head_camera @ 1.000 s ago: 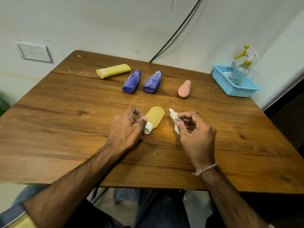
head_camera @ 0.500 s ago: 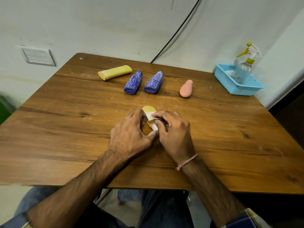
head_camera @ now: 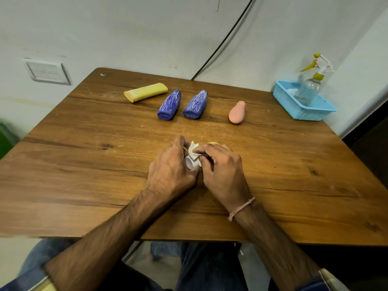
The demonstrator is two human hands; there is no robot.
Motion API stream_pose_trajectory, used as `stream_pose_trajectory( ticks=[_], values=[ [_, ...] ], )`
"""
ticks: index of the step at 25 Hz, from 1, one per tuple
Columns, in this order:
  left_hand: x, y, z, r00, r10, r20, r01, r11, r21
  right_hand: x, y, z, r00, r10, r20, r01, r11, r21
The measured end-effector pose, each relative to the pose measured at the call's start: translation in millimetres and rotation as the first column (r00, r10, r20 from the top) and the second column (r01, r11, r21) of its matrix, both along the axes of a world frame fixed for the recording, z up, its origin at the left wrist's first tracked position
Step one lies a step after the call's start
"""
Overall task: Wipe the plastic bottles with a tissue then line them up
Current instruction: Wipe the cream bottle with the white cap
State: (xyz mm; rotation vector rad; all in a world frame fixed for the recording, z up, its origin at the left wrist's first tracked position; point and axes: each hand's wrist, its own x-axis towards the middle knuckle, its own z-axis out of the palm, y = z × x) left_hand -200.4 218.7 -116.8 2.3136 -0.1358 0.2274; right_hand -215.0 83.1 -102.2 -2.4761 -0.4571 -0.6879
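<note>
Left grip [head_camera: 170, 173] is curled around the white cap [head_camera: 190, 163] of a small yellow bottle [head_camera: 213, 143], holding it low over the near centre of the surface [head_camera: 84, 164]. Right grip [head_camera: 222, 175] pinches a crumpled white tissue [head_camera: 193, 151] between thumb and forefinger and presses it against the bottle near the neck. The two grips cover most of the bottle body.

Handling notes, as judged from the view:
- The bottle is probably light, with a smooth, slightly slippery plastic wall that may yield under a hard squeeze.
- The cap end is likely the stiffest part and the best holding point while the body is wiped.
- Its rounded body may roll if set down on its side.
- The tissue is soft and thin, so light rubbing pressure is advised to avoid tearing.

Across the far half of the surface lie a yellow tube [head_camera: 146, 95], a first blue bottle [head_camera: 169, 105], a second blue bottle [head_camera: 195, 104] just beside it, and a pink bottle [head_camera: 237, 112] set apart. At the far right corner, a blue basket [head_camera: 304, 110] holds a clear spray bottle [head_camera: 308, 89].
</note>
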Motion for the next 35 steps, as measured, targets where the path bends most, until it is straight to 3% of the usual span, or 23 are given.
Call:
stream_pose_trajectory(
  ticks=[4,7,10,12,16,19,28,32,35],
  values=[
    [-1.5,-2.3,-1.7,0.996,-0.023,0.091,0.036,0.990,-0.138,20.2,4.9,22.9,0.978,-0.007,-0.207,-0.033,0.981,-0.189],
    [-2.4,-1.9,-4.4,0.978,-0.048,0.204,0.071,0.992,-0.108,34.3,14.6,41.9,0.912,-0.045,-0.408,-0.073,0.961,-0.268],
    [-4.3,-1.9,-6.0,0.960,-0.068,0.271,0.076,0.997,-0.019,39.4,21.2,50.3,0.895,-0.040,-0.445,-0.144,0.917,-0.372],
    [-6.5,-1.5,-6.4,0.962,-0.055,0.267,0.063,0.998,-0.021,34.8,15.6,45.2,0.913,-0.017,-0.407,-0.159,0.905,-0.395],
    [-6.1,-0.3,-4.3,0.979,-0.054,0.195,0.063,0.997,-0.037,7.4,-13.7,25.1,0.972,0.155,-0.179,-0.194,0.956,-0.222],
    [-5.3,1.3,-0.9,0.981,-0.077,0.177,0.081,0.997,-0.016,-11.5,-34.8,8.3,0.979,0.187,-0.082,-0.198,0.965,-0.173],
    [-10.5,0.2,-2.6,0.970,-0.100,0.224,0.101,0.995,0.005,-16.3,-35.5,6.3,0.979,-0.076,0.192,0.055,0.992,0.109],
    [-11.9,0.1,0.4,0.958,-0.127,0.256,0.129,0.992,0.010,-2.9,-8.2,4.6,0.984,0.013,0.179,-0.023,0.998,0.054],
    [-12.3,3.5,7.1,0.991,-0.061,0.115,0.077,0.987,-0.143,-9.9,0.5,-9.0,0.982,0.038,0.184,-0.037,0.999,-0.012]
  ],
)
